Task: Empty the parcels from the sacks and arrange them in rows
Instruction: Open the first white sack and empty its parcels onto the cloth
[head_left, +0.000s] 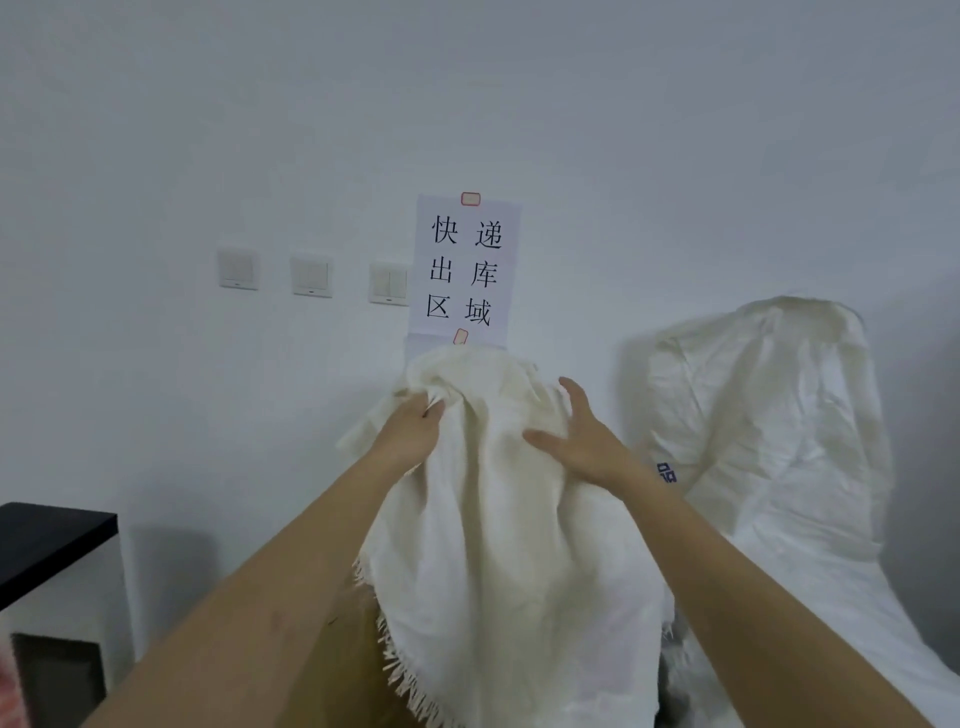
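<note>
Sack (498, 519) hangs upended before the wall, frayed mouth down; left hand (410, 426) grips its bunched top, right hand (576, 441) presses its side, fingers spread. Second sack (769, 415) stands right.

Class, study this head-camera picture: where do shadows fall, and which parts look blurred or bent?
Head view: soft shadows on the wall left of the second sack and beside the cabinet; bottom-left corner blurred; edges bowed by the wide lens; the sign stays sharp.
</note>
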